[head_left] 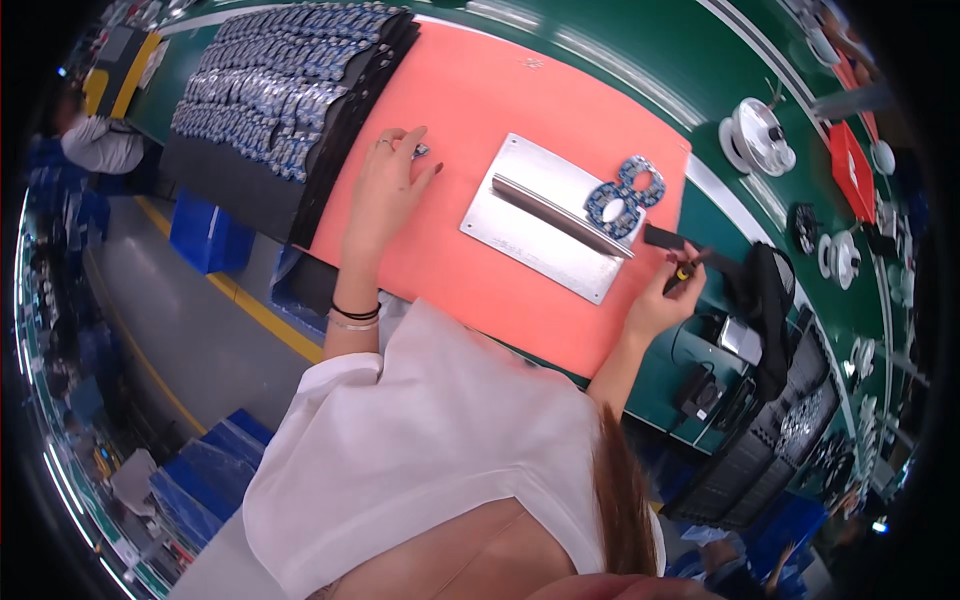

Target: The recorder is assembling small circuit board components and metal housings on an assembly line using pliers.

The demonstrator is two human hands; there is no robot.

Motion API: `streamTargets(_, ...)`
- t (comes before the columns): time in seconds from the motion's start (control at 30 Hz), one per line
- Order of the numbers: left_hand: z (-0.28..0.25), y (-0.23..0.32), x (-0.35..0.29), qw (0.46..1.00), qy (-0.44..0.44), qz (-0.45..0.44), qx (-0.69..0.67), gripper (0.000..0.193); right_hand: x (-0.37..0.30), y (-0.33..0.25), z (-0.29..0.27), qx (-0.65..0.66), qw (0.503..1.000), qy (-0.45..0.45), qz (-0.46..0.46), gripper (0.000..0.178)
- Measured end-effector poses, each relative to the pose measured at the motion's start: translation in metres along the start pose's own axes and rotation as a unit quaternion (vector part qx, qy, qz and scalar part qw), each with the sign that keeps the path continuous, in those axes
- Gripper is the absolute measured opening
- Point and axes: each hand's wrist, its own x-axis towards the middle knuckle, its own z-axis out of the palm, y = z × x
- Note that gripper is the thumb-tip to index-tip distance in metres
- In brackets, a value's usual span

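My left hand (388, 190) is over the left part of the salmon-coloured mat (460, 95), thumb and forefinger apart. A small blue circuit board piece (421, 151) shows beside its fingertips; whether they touch it I cannot tell. My right hand (668, 298), at the mat's right edge, is closed on a slim hand tool with a black and yellow handle (684, 273), its tip hard to make out. Between the hands lies a metal plate (545, 255) with a raised long bar (560, 215). Joined ring-shaped blue circuit boards (603, 205) overlap the plate's far right corner.
Rows of blue circuit boards (265, 95) cover a black tray at the far left. A black block (664, 238) lies by my right hand. Further right are a black cloth-like item (775, 290), a small silver box (738, 340) and black trays (760, 450). White reels (760, 140) stand beyond.
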Motion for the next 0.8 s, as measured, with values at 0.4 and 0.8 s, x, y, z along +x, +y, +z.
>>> streamTargets(0.4,-0.016,-0.024,-0.017,0.969,-0.035,0.017,-0.244,0.027,0.003,0.020,0.004,-0.026,0.999,-0.028,0.007,0.028)
streamTargets(0.8,-0.190,-0.249,-0.062,0.910,0.314,-0.267,-0.036,0.028,0.009,0.030,0.005,-0.110,0.992,-0.036,-0.046,0.028)
